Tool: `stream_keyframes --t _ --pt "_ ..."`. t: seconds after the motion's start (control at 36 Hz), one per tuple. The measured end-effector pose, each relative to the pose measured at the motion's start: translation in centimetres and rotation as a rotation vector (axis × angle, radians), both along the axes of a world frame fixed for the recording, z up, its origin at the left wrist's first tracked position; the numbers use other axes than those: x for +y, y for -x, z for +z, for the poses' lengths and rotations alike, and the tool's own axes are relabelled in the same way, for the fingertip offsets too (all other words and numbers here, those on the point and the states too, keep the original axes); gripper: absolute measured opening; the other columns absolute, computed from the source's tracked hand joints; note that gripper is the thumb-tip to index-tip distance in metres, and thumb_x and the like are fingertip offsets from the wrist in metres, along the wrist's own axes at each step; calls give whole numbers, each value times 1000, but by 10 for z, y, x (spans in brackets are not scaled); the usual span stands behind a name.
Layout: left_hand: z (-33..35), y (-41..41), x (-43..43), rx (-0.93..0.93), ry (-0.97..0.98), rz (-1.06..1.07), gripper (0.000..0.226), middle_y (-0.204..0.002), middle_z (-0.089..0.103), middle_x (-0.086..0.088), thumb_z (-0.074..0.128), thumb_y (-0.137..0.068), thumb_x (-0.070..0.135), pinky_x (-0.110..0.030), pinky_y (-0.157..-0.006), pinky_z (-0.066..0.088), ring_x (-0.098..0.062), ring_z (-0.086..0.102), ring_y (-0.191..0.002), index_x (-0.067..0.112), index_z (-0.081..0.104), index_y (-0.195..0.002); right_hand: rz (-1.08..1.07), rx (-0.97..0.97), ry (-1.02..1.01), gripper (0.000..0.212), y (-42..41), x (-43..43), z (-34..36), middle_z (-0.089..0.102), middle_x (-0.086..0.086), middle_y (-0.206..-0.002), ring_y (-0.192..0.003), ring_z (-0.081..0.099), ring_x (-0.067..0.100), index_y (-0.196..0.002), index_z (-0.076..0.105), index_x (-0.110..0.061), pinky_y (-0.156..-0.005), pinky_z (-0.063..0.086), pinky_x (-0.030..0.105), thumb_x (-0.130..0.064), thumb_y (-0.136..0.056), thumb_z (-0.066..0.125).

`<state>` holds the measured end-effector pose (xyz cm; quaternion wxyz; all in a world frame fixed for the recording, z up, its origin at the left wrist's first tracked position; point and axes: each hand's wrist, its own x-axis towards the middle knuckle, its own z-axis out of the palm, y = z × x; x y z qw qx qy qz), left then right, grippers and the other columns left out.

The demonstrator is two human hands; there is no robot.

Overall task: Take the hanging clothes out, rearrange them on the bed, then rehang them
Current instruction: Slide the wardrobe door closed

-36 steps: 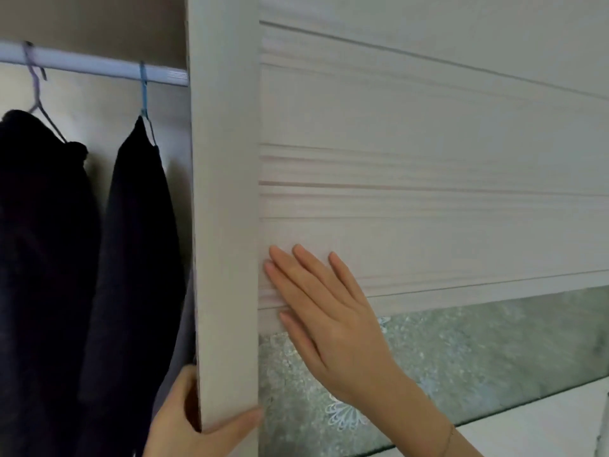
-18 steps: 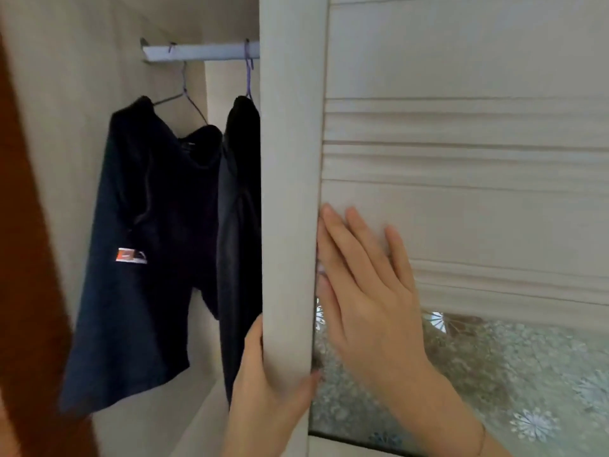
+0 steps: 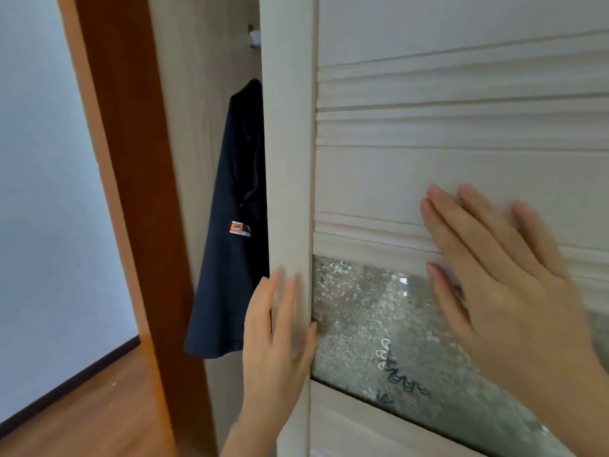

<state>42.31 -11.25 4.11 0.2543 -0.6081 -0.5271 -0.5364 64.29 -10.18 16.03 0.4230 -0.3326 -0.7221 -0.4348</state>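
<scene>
A pale wooden wardrobe door (image 3: 461, 166) with ribbed mouldings and a patterned glass panel (image 3: 389, 328) fills the right of the view. My right hand (image 3: 501, 291) lies flat with straight fingers against the door's face. My left hand (image 3: 280, 338) rests with straight fingers on the door's left stile, thumb on the front by the glass. In the narrow gap left of the door hangs a dark navy garment (image 3: 234, 232) with a small orange label. Only the end of the hanging rail (image 3: 254, 37) shows; other clothes are hidden behind the door.
An orange-brown wooden frame (image 3: 131, 179) stands left of the wardrobe's pale side wall. Beyond it are a light blue-grey wall (image 3: 43, 192), a dark skirting strip and a brown wooden floor (image 3: 85, 413).
The door has slid left, narrowing the opening until only one dark garment shows. My right hand has shifted right across the door face. My left hand's grip on the edge has loosened to straight fingers.
</scene>
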Motion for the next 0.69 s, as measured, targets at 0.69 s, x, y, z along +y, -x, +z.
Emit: stream_keyframes --t 0.69 --pt "-6 183 37 -137 143 99 125 -154 -6 33 50 -73 -33 -12 -115 11 6 2 -144 55 -5 -143 -105 -97 23 56 216 37 -7 27 3 -154 -143 24 19 -147 29 -10 -116 18 42 -26 -95 44"
